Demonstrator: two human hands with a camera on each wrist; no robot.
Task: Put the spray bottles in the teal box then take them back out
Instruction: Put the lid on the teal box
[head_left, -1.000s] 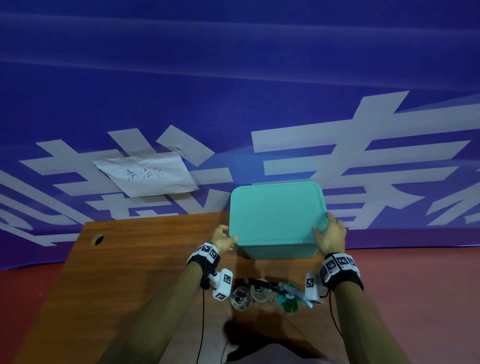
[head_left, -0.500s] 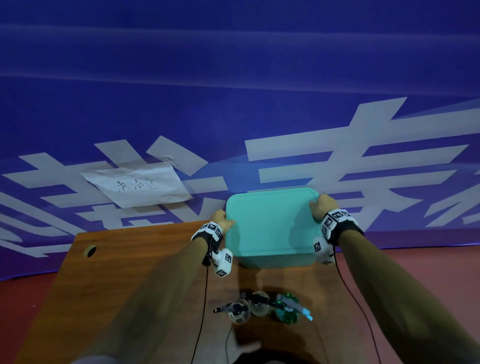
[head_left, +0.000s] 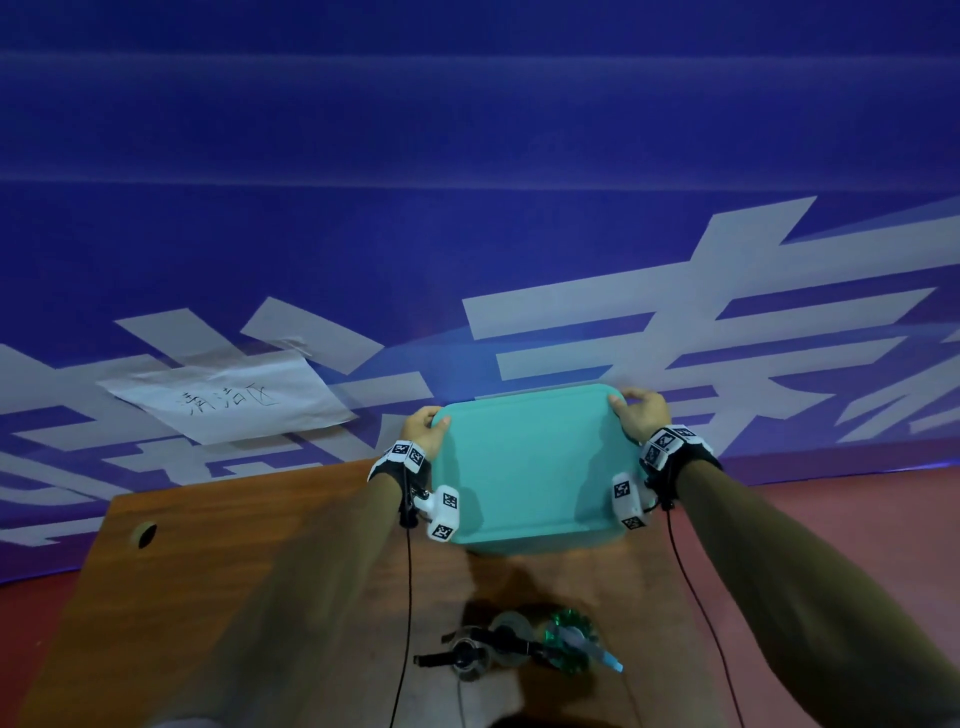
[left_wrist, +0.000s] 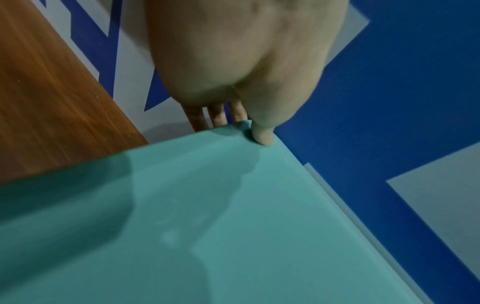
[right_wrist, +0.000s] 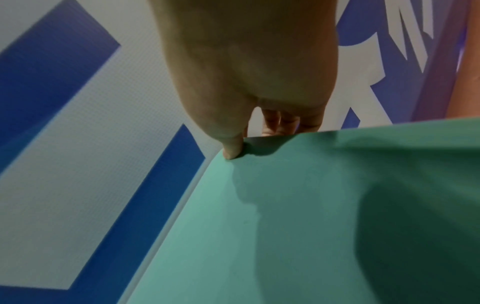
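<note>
A teal box (head_left: 524, 545) with its flat lid (head_left: 530, 462) on stands at the far edge of the wooden table (head_left: 234, 571). My left hand (head_left: 423, 428) pinches the lid's far left corner: the thumb (left_wrist: 262, 135) lies on top and the fingers (left_wrist: 215, 115) curl under the edge. My right hand (head_left: 641, 413) pinches the far right corner the same way, thumb (right_wrist: 232, 150) above and fingers (right_wrist: 285, 121) below. Two clear spray bottles (head_left: 467, 657) (head_left: 511, 636) and a green one (head_left: 571, 634) stand close together on the table nearer me.
A blue banner with white shapes (head_left: 519, 156) hangs right behind the table, with a paper note (head_left: 223, 400) taped on it. The table has a cable hole (head_left: 147, 535) at its far left. Red floor (head_left: 857, 519) lies to the right. Wrist cables hang over the table.
Both hands slid along the lid's sides from the near corners to the far corners. The box and the bottles stayed where they were.
</note>
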